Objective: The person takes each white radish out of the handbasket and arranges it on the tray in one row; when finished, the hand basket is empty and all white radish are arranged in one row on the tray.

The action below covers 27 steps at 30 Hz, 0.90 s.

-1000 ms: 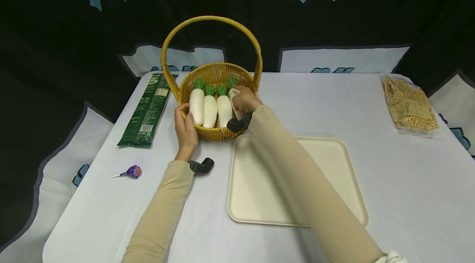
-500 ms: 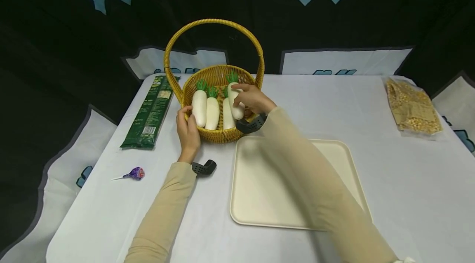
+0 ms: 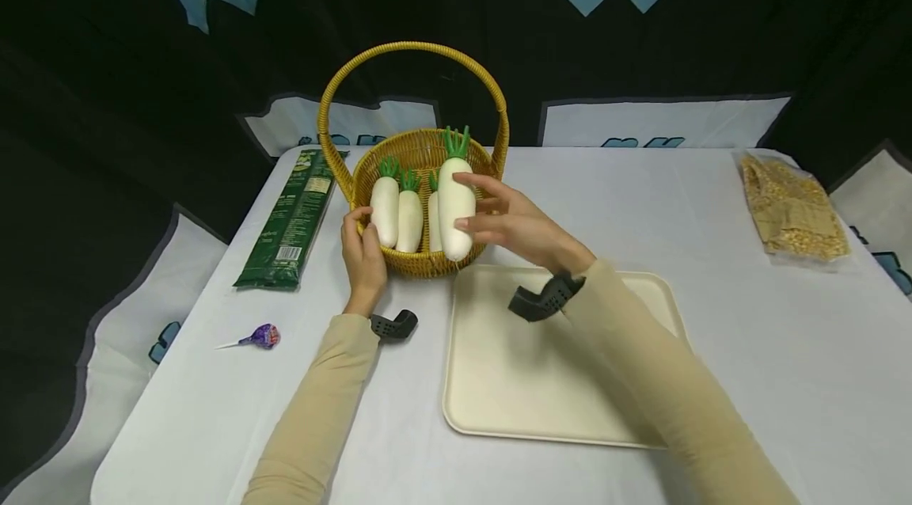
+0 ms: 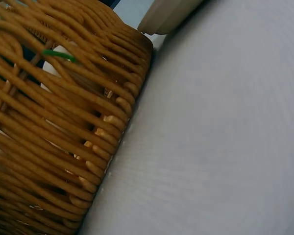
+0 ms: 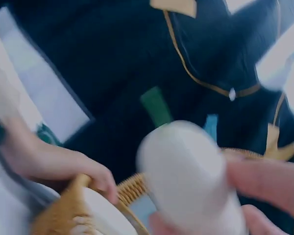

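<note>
My right hand (image 3: 523, 228) pinches a white radish with green leaf stubs (image 3: 454, 212) between thumb and fingers. The radish is upright over the right side of a yellow wicker basket (image 3: 420, 263). In the right wrist view the radish (image 5: 183, 166) is blurred, with fingers on its sides. At the basket's left side my left hand (image 3: 365, 267) grips the rim, its fingertips bent over the edge. Inside the basket lie more radishes, two at the left (image 3: 385, 210) and one partly hidden behind the raised one. Only basket weave (image 4: 63, 107) and table show in the left wrist view.
A cream tray (image 3: 499, 410) lies in front of the basket under my right forearm. To the left are a green packet (image 3: 288, 220) and a purple-wrapped lollipop (image 3: 262, 336). A bag of corn kernels (image 3: 794, 204) lies far right. The basket's tall handle (image 3: 416, 45) arches above.
My right hand has lifted the rightmost radish up from among the others and drawn back toward the right. The left hand has stayed on the basket rim.
</note>
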Available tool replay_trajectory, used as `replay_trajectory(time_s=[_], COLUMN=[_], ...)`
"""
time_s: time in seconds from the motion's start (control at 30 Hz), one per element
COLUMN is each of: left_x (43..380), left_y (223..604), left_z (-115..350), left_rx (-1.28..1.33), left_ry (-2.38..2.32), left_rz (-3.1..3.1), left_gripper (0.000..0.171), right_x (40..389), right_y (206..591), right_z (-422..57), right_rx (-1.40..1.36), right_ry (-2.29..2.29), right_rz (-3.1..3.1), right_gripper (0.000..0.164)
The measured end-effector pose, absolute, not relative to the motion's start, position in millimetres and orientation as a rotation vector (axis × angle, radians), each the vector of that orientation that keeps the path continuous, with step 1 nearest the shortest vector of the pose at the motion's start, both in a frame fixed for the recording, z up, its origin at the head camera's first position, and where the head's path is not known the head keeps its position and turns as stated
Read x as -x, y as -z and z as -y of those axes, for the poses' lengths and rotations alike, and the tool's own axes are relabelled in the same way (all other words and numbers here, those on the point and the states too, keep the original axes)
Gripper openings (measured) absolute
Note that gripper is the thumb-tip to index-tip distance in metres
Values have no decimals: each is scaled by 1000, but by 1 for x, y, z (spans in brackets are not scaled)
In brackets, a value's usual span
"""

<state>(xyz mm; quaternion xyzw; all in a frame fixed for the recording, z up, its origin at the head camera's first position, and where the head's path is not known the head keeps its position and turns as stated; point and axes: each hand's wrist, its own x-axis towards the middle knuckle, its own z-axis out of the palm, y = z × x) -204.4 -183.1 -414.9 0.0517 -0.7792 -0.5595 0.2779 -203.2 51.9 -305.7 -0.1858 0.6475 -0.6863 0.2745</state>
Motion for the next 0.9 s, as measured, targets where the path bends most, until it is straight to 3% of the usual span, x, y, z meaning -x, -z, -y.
replay_trajectory(time_s=[0.5, 0.9], left_x=[205, 206], left_y=[415, 415], left_z=[185, 186], left_rx=[-134, -157], left_ry=[1501, 1529], left_rz=[2097, 2086], left_gripper=[32, 32], right_x=[88, 72], right_y=[375, 402], right_z=[-50, -49], right_rx=[763, 676], right_ry=[1901, 1611], right_rz=[-2006, -2478], right_gripper=[68, 57])
